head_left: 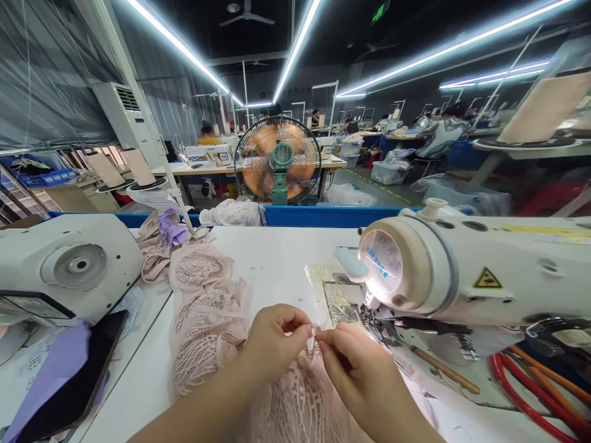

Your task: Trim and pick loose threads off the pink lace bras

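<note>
- At left, pale pink lace pieces (203, 320) lie piled; whether finished, I cannot tell.
- Near centre, the left hand (277, 344) and right hand (360, 372) pinch the far edge of a lace garment (298, 403), apparently unfinished.
- At right, a sewing machine (429, 264) stands just beside, its head apart from that edge.

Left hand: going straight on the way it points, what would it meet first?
Beyond the pale pink lace it pinches, the left hand would probably meet the right hand first, though depth is hard to judge.
</note>
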### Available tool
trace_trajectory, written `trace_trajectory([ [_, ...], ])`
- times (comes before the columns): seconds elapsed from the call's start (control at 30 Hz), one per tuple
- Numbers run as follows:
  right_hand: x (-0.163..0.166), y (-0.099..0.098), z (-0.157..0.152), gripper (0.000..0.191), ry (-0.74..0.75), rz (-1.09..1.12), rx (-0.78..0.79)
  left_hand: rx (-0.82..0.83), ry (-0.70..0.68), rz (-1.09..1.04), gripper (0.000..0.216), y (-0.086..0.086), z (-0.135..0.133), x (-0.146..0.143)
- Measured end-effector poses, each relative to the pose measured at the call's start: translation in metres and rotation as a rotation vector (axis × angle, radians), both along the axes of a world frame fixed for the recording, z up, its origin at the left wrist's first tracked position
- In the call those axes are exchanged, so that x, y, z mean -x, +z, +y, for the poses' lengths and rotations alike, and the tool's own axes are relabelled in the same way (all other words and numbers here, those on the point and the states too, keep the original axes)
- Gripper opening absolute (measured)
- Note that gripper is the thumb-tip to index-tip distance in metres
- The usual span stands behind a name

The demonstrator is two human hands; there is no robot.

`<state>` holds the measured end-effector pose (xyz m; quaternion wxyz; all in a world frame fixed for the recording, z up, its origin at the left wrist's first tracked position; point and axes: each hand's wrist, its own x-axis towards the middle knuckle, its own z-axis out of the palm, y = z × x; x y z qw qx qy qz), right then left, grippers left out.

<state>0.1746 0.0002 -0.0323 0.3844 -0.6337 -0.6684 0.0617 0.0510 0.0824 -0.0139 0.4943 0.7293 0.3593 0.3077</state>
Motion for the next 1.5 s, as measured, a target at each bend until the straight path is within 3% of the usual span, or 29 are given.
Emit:
trace_trajectory([
  [0.2, 0.002, 0.002, -0.002, 0.023, -0.008, -0.005, -0.064, -0.649, -0.001, -0.015, 0.013, -0.009, -0.003, 0.004],
  [0.37, 0.005, 0.004, -0.002, 0.024, -0.012, -0.031, -0.104, -0.877, 0.013, -0.009, 0.013, -0.012, -0.004, 0.006],
  [0.5, 0.005, 0.007, -0.002, 0.024, -0.001, -0.030, -0.096, -0.936, 0.010, -0.031, 0.013, -0.015, -0.002, 0.005],
  [0.73, 0.003, 0.009, -0.004, 0.023, 0.005, -0.004, -0.064, -0.858, 0.015, -0.056, 0.011, -0.012, -0.003, 0.005],
  [1.0, 0.007, 0.009, -0.004, 0.024, -0.024, -0.007, -0.064, -0.879, 0.029, -0.037, 0.012, -0.015, -0.005, 0.005],
  [1.33, 0.006, 0.011, -0.006, 0.025, -0.001, -0.014, -0.053, -0.994, 0.052, -0.034, 0.014, -0.010, -0.007, 0.004],
  [1.5, 0.007, 0.010, -0.005, 0.027, -0.019, -0.028, -0.067, -1.176, 0.069, 0.033, 0.015, -0.007, -0.009, 0.005],
])
